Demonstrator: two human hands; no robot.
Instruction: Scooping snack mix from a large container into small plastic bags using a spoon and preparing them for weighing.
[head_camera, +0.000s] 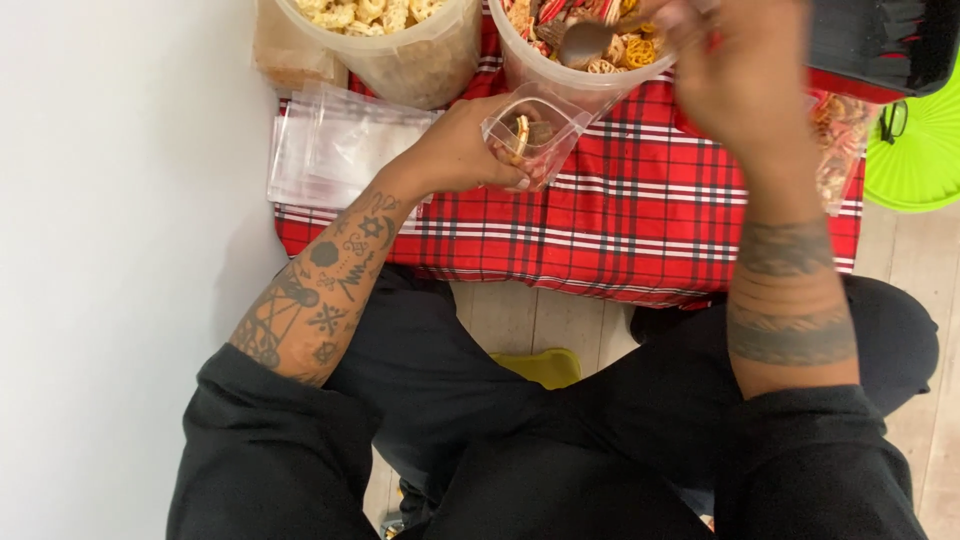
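The left hand (455, 155) holds a small clear zip bag (530, 135) open, just under the rim of the mixed-snack tub (560, 75) at the far edge of the red plaid tablecloth (650, 220). The right hand (740, 80) grips a metal spoon (590, 42) in the tub. I would keep the bag mouth wide and touching the rim, and tip the spoon slowly.

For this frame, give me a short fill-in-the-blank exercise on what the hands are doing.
1. The left hand holds a small clear ____ open.
2. The right hand holds a ____ over the tub of mixed snacks.
3. The tablecloth is red ____.
Missing words: bag; spoon; plaid
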